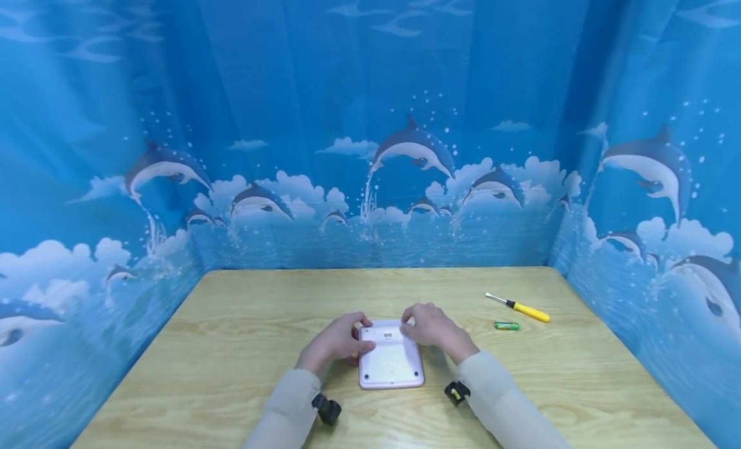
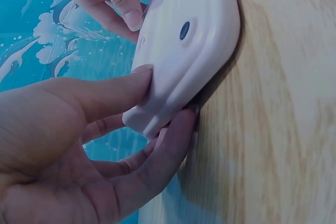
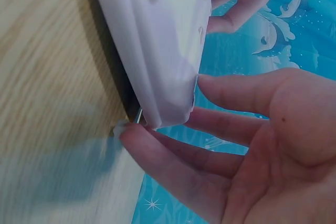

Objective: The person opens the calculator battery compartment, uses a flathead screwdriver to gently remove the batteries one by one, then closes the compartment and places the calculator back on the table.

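A pale pink calculator [image 1: 392, 364] lies back side up on the table, with dark round feet at its near corners and a small latch close to its far edge. My left hand [image 1: 337, 341] grips its left side; in the left wrist view the thumb presses the back while fingers curl beneath the edge. At the far right corner my right hand [image 1: 433, 327] holds it, the thumb at the upper edge and the fingers around the side in the right wrist view. Its front face is hidden underneath.
To the right on the wooden table [image 1: 255, 359] lie a yellow-handled screwdriver [image 1: 529, 312] and a green battery [image 1: 506, 325]. A blue dolphin-print curtain [image 1: 324, 114] closes off the back and both sides of the table.
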{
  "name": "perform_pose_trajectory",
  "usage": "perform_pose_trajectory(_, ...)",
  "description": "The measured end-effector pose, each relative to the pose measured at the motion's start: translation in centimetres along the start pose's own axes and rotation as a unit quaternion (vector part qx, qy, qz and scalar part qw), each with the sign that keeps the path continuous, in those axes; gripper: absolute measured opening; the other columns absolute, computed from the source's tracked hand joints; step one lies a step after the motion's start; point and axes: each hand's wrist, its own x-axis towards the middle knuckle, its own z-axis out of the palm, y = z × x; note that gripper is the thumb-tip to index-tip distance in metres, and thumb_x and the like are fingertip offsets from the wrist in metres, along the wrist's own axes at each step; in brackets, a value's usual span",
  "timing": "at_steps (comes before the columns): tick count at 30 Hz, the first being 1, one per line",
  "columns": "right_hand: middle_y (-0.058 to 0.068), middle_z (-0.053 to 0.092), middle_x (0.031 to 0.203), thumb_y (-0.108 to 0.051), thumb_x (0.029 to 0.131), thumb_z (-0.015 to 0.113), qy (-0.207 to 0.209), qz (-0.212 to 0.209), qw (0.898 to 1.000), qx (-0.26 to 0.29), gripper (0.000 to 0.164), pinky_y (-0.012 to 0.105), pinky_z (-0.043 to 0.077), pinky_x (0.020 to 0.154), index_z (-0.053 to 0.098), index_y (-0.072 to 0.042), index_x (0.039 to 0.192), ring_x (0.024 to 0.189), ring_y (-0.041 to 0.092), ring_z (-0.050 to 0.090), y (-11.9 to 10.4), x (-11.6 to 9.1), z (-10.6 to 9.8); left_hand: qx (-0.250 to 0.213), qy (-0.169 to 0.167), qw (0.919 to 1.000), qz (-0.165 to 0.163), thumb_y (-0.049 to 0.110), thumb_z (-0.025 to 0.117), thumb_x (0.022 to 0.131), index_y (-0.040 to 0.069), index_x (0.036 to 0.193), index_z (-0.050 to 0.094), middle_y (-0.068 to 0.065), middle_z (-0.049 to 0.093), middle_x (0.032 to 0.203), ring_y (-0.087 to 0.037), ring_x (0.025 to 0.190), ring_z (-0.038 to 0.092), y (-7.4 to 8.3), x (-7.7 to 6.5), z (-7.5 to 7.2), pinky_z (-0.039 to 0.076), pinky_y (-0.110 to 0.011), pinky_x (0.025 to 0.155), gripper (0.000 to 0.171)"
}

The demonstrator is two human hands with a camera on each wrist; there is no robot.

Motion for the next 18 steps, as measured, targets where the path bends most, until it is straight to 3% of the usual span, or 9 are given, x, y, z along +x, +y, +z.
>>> perform_pose_trajectory(4,0.011,0.069,0.096,-0.022,0.097,0.070,-0.020,0.014,1.000,0.018,0.027,0.026,0.048,0.049,0.072,-0.006,0.119,0.057,0.020,0.062,0.11,-0.01,-0.16,-0.002,0.004,1.0000,-0.002,0.013,0.078,0.092,0.013,0.122,0.064,-0.012,0.059,0.093,-0.024,0.076,0.063,0.14,-0.01,0.03,0.063,-0.033,0.064,0.034)
perform_pose_trajectory(18,0.010,0.068,0.099,-0.018,0.087,0.082,-0.037,0.018,0.998,0.047,0.042,0.028,0.056,0.061,0.069,-0.005,0.125,0.068,0.019,0.065,0.58,0.07,-0.05,-0.014,0.024,0.9996,-0.005,0.010,0.080,0.089,0.012,0.123,0.063,-0.013,0.059,0.095,-0.024,0.074,0.065,0.15,-0.45,-0.10,0.063,-0.033,0.063,0.038)
